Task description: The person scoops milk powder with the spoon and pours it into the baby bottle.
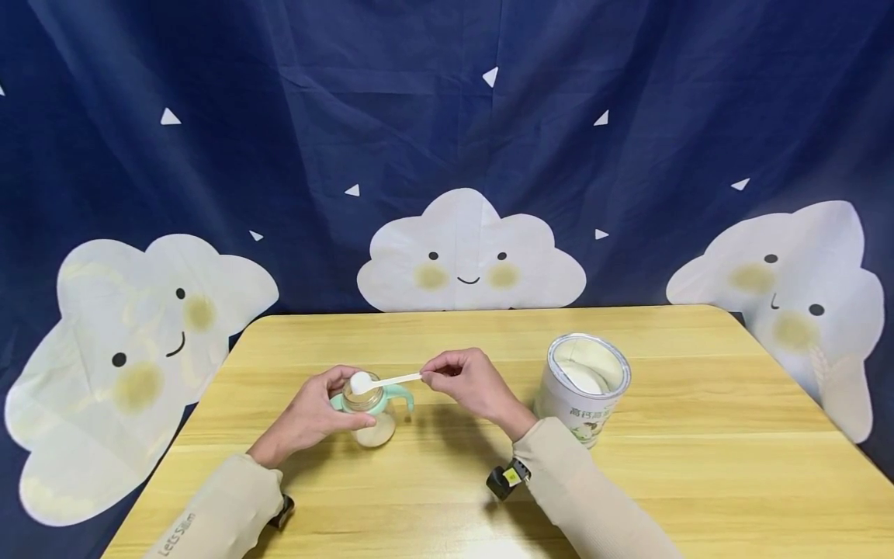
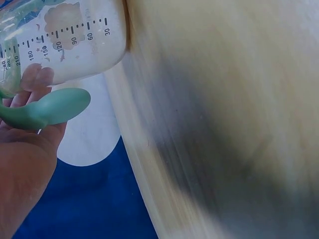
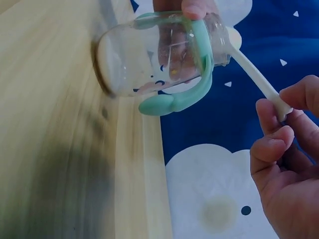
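Observation:
In the head view my left hand (image 1: 317, 411) grips a clear baby bottle (image 1: 377, 431) with a mint-green two-handled collar. The bottle is uncapped, its base close over the tabletop. Whitish powder lies at its bottom; the left wrist view shows printed measuring marks on the bottle wall (image 2: 75, 37) and a green handle (image 2: 65, 107). Between thumb and fingers, my right hand (image 1: 478, 384) pinches the handle end of a white measuring scoop (image 1: 398, 380). Heaped with white powder, the scoop's bowl lies over the bottle mouth. In the right wrist view the scoop handle (image 3: 256, 77) slants away from the bottle neck.
An open milk powder can (image 1: 555, 396) stands on the wooden table (image 1: 698, 388), right of my right hand and beside the forearm. White powder shows inside it. Behind the table hangs a dark blue curtain (image 1: 391, 116) with smiling clouds.

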The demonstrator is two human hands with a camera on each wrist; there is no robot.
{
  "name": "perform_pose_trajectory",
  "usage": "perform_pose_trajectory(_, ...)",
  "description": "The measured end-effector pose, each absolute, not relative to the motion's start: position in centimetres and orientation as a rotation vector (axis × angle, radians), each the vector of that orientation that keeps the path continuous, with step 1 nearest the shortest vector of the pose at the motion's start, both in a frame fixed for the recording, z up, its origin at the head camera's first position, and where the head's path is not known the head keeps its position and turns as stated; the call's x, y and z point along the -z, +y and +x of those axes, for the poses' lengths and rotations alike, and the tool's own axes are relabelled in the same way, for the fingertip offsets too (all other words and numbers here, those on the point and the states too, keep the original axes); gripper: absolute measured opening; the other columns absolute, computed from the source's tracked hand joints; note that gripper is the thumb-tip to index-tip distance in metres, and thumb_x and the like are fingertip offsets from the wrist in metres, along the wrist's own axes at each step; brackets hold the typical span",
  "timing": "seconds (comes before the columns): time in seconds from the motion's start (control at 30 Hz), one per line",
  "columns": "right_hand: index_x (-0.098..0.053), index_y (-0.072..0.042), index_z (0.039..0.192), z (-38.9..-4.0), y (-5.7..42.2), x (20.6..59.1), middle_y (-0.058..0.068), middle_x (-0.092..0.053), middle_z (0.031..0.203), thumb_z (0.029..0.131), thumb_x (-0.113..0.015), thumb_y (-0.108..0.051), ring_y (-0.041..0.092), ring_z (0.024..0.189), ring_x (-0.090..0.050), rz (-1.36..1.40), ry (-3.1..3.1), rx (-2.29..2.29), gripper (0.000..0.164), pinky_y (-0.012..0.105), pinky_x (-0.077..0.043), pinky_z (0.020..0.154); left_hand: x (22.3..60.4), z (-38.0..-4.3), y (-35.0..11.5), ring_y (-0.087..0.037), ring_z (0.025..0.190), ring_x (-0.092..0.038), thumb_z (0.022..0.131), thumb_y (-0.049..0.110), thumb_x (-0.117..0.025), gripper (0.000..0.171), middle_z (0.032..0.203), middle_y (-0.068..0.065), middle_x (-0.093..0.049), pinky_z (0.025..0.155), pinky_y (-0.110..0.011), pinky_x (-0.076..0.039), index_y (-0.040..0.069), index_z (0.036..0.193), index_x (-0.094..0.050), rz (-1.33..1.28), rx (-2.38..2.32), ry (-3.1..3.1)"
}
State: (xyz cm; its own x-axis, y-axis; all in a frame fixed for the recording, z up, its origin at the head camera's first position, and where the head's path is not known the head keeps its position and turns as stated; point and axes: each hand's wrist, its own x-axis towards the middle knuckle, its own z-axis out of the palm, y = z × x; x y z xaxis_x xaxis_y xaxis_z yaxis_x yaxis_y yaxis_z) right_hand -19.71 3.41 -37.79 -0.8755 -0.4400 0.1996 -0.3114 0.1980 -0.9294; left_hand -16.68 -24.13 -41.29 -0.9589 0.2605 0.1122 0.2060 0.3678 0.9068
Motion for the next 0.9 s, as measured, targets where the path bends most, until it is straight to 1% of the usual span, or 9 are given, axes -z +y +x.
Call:
perform_pose_trajectory(0.17,-0.077,0.002,0.096,-19.7,3.5,37.8,0.015,-0.073,0.088,0.091,-0.07,-0.008,0.007,0.068,-0.053,-0.735,2.334,1.762,0.013,0.02,-0.043,0.06,41.3,-16.6,-24.1,-0.016,0.096,-0.065,0.072,0.011,-0.091,0.063,0.11,-0.012,-0.068,0.086,-0.023,-0.054,-0.006,0.124,-0.059,0.436,-1.679,2.562)
perform_pose_trajectory(0.2,-0.077,0.002,0.095,-19.7,3.5,37.7,0.014,-0.073,0.088,0.091,-0.07,-0.009,0.007,0.069,-0.054,-0.731,2.337,1.759,0.013,0.02,-0.044,0.061,41.3,-16.6,-24.1,-0.017,0.097,-0.066,0.072,0.011,-0.091,0.063,0.11,-0.013,-0.068,0.086,-0.023,-0.053,-0.005,0.124,-0.059,0.438,-1.68,2.56)
perform_pose_trajectory(0.3,-0.078,0.0,0.095,-19.8,3.6,37.6,0.009,-0.074,0.087,0.091,-0.07,-0.01,0.007,0.07,-0.056,-0.713,2.35,1.752,0.014,0.02,-0.046,0.063,41.3,-16.6,-24.1,-0.026,0.099,-0.066,0.072,0.01,-0.091,0.063,0.11,-0.018,-0.067,0.087,-0.024,-0.053,-0.005,0.123,-0.059,0.445,-1.693,2.547)
perform_pose_trajectory(0.37,-0.079,-0.003,0.094,-19.8,3.6,37.4,0.004,-0.074,0.085,0.092,-0.069,-0.011,0.007,0.069,-0.056,-0.69,2.36,1.747,0.013,0.02,-0.045,0.061,41.3,-16.6,-24.1,-0.033,0.101,-0.065,0.072,0.01,-0.091,0.062,0.111,-0.022,-0.066,0.088,-0.025,-0.053,-0.005,0.123,-0.058,0.45,-1.705,2.534)
perform_pose_trajectory(0.43,-0.079,-0.004,0.094,-19.8,3.7,37.2,0.001,-0.073,0.083,0.092,-0.069,-0.012,0.008,0.066,-0.053,-0.665,2.357,1.753,0.013,0.02,-0.042,0.057,41.3,-16.6,-24.1,-0.034,0.102,-0.065,0.072,0.009,-0.09,0.062,0.112,-0.024,-0.066,0.088,-0.025,-0.053,-0.005,0.123,-0.058,0.456,-1.712,2.525)
perform_pose_trajectory(0.57,-0.078,-0.001,0.096,-19.7,3.8,36.8,0.002,-0.073,0.082,0.092,-0.068,-0.012,0.009,0.06,-0.047,-0.634,2.327,1.797,0.016,0.019,-0.038,0.052,41.3,-16.7,-24.1,-0.025,0.098,-0.066,0.072,0.01,-0.09,0.06,0.11,-0.018,-0.068,0.087,-0.023,-0.052,-0.005,0.122,-0.059,0.456,-1.705,2.531)
perform_pose_trajectory(0.67,-0.077,0.002,0.098,-19.7,3.9,36.5,0.004,-0.074,0.084,0.091,-0.067,-0.012,0.009,0.062,-0.049,-0.616,2.318,1.827,0.018,0.019,-0.041,0.053,41.3,-16.7,-24.1,-0.018,0.096,-0.066,0.072,0.01,-0.09,0.059,0.109,-0.015,-0.069,0.087,-0.022,-0.052,-0.005,0.121,-0.06,0.453,-1.696,2.541)
perform_pose_trajectory(0.77,-0.077,0.001,0.098,-19.6,4.0,36.3,0.005,-0.075,0.086,0.091,-0.065,-0.012,0.009,0.065,-0.053,-0.601,2.325,1.833,0.019,0.019,-0.043,0.054,41.3,-16.8,-24.1,-0.016,0.096,-0.066,0.072,0.01,-0.09,0.06,0.11,-0.014,-0.069,0.087,-0.022,-0.052,-0.005,0.121,-0.06,0.452,-1.689,2.546)
perform_pose_trajectory(0.9,-0.078,-0.001,0.098,-19.5,4.3,36.0,0.005,-0.075,0.086,0.092,-0.065,-0.011,0.01,0.068,-0.055,-0.598,2.338,1.831,0.017,0.019,-0.045,0.055,41.3,-16.8,-24.1,-0.017,0.098,-0.066,0.073,0.011,-0.09,0.061,0.112,-0.014,-0.069,0.088,-0.023,-0.052,-0.005,0.123,-0.059,0.448,-1.678,2.551)
